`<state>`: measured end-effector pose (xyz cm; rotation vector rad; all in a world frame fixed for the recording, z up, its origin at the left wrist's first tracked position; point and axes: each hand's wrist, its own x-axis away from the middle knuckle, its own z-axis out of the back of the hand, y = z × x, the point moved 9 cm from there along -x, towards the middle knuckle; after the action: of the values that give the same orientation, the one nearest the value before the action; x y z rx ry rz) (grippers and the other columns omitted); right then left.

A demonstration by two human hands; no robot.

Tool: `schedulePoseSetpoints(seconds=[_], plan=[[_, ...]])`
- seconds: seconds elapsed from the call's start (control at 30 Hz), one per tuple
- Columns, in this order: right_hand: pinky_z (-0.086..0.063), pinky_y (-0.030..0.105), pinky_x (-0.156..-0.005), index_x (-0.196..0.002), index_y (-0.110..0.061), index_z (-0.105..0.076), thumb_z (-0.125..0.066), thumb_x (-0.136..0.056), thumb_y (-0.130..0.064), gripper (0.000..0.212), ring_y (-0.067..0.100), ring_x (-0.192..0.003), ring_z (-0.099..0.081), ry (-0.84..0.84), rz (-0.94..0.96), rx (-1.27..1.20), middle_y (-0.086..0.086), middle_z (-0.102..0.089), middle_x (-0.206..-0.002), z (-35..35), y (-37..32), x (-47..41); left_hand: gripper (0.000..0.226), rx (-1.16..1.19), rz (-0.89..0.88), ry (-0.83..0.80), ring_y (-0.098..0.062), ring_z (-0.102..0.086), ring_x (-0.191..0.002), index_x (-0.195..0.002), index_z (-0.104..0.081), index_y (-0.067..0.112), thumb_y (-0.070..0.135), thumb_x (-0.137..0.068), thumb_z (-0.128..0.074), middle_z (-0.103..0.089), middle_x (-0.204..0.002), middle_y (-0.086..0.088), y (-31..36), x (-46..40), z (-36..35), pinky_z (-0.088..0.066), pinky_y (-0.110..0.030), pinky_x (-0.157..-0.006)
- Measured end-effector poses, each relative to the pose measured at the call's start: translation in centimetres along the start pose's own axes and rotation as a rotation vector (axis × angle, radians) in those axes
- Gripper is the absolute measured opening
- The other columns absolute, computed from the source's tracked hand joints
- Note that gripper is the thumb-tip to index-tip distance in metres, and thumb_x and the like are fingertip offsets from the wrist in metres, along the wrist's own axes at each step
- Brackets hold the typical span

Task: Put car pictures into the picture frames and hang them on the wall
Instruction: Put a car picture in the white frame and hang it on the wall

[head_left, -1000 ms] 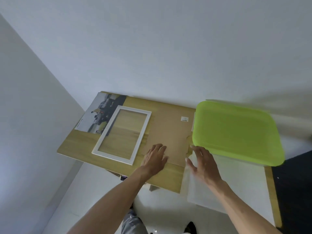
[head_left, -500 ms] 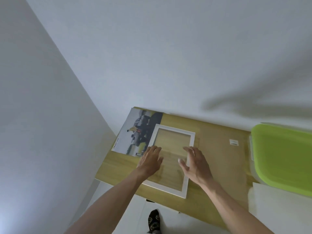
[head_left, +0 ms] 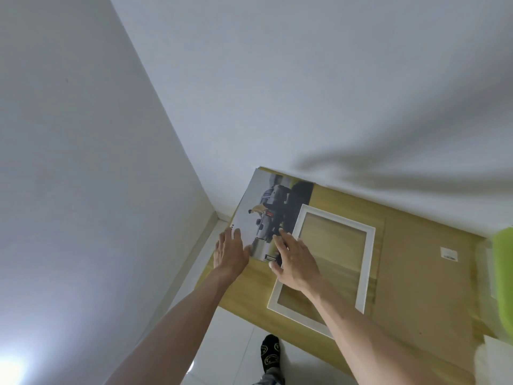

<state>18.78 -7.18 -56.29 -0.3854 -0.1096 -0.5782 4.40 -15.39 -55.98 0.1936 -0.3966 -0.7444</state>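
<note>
A car picture (head_left: pixel 268 215) lies flat at the far left corner of the wooden table (head_left: pixel 249 284), its right part tucked under a white picture frame (head_left: pixel 370 257). The frame lies flat with the table showing through it. My left hand (head_left: pixel 230 251) reaches the picture's near left edge with fingers stretched out, tips on the paper. My right hand (head_left: pixel 294 259) lies with straight fingers over the picture's near right corner and the frame's left rail. Neither hand grips anything.
A brown backing board (head_left: pixel 422 273) with a small white label (head_left: pixel 449 253) lies right of the frame. A green lid (head_left: pixel 503 276) sits at the right edge. White walls meet in the corner behind the table. My socked foot (head_left: pixel 269 351) stands on the white floor.
Both hands have moved left, from the backing board, across the frame, onto the car picture. The view has swung left, so the green lid is nearly out of frame.
</note>
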Motion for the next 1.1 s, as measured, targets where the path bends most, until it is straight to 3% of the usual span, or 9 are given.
schedulePoseSetpoints(seconds=[0.17, 0.5, 0.63, 0.73, 0.87, 0.97, 1.1], plan=[[-0.009, 0.051, -0.123, -0.157, -0.020, -0.012, -0.052, -0.094, -0.049, 0.080, 0.037, -0.152, -0.005, -0.148, -0.057, 0.162, 0.022, 0.002, -0.164, -1.7, 0.3, -1.1, 0.077, 0.010, 0.074, -0.051, -0.029, -0.027, -0.140, -0.147, -0.028, 0.006, 0.047, -0.091, -0.060, -0.030, -0.151, -0.011, -2.0, -2.0, -0.9, -0.028, -0.039, -0.113], [-0.006, 0.050, -0.122, -0.158, -0.023, -0.010, -0.054, -0.090, -0.058, 0.088, 0.031, -0.153, -0.003, -0.166, -0.081, 0.196, 0.016, 0.002, -0.165, -1.5, 2.1, -1.1, 0.068, 0.177, 0.229, -0.055, -0.030, -0.047, -0.124, -0.130, -0.047, 0.004, 0.038, -0.080, -0.077, -0.052, -0.131, -0.012, -3.8, -3.5, -1.0, -0.044, -0.041, -0.095], [-0.004, 0.049, -0.123, -0.156, -0.020, -0.016, -0.051, -0.091, -0.058, 0.083, 0.031, -0.153, -0.006, -0.158, -0.031, 0.188, 0.015, -0.002, -0.166, -1.7, 0.4, -1.9, 0.056, 0.327, 0.320, -0.031, -0.029, -0.054, -0.108, -0.118, -0.051, 0.006, 0.023, -0.075, -0.083, -0.057, -0.118, -0.010, -5.0, -3.9, -0.3, -0.043, -0.036, -0.076], [-0.003, 0.048, -0.123, -0.156, -0.020, -0.018, -0.050, -0.092, -0.059, 0.081, 0.030, -0.153, -0.006, -0.205, -0.032, 0.165, 0.013, -0.004, -0.166, -2.5, -0.6, -2.2, 0.037, 0.414, 0.346, 0.053, -0.025, -0.055, -0.104, -0.113, -0.055, 0.008, 0.008, -0.080, -0.070, -0.058, -0.115, -0.007, -5.4, -3.7, 1.0, -0.038, -0.032, -0.074], [-0.006, 0.046, -0.123, -0.155, -0.019, -0.021, -0.046, -0.094, -0.060, 0.078, 0.030, -0.152, -0.012, -0.220, -0.087, 0.106, 0.015, -0.010, -0.165, -2.3, -1.1, -2.8, 0.023, 0.626, 0.358, 0.126, -0.021, -0.055, -0.085, -0.102, -0.060, 0.009, 0.002, -0.080, -0.064, -0.061, -0.095, -0.004, -5.3, -3.0, 2.2, -0.038, -0.028, -0.063], [-0.013, 0.046, -0.123, -0.153, -0.020, -0.025, -0.046, -0.096, -0.055, 0.070, 0.029, -0.150, -0.020, -0.208, -0.156, -0.022, 0.014, -0.015, -0.164, -0.8, -1.7, -3.7, 0.024, 0.777, 0.359, 0.142, -0.019, -0.058, -0.079, -0.104, -0.063, 0.010, 0.002, -0.081, -0.066, -0.061, -0.088, -0.002, -5.0, -2.1, 2.8, -0.046, -0.029, -0.068], [-0.037, 0.045, -0.113, -0.149, -0.020, -0.032, -0.048, -0.095, -0.055, 0.067, 0.030, -0.142, -0.037, -0.180, -0.198, -0.250, 0.010, -0.025, -0.159, 2.0, -2.9, -5.4, 0.022, 0.867, 0.321, 0.162, -0.019, -0.062, -0.079, -0.101, -0.066, 0.013, 0.006, -0.081, -0.069, -0.065, -0.086, 0.000, -4.8, -1.0, 3.9, -0.052, -0.032, -0.071]])
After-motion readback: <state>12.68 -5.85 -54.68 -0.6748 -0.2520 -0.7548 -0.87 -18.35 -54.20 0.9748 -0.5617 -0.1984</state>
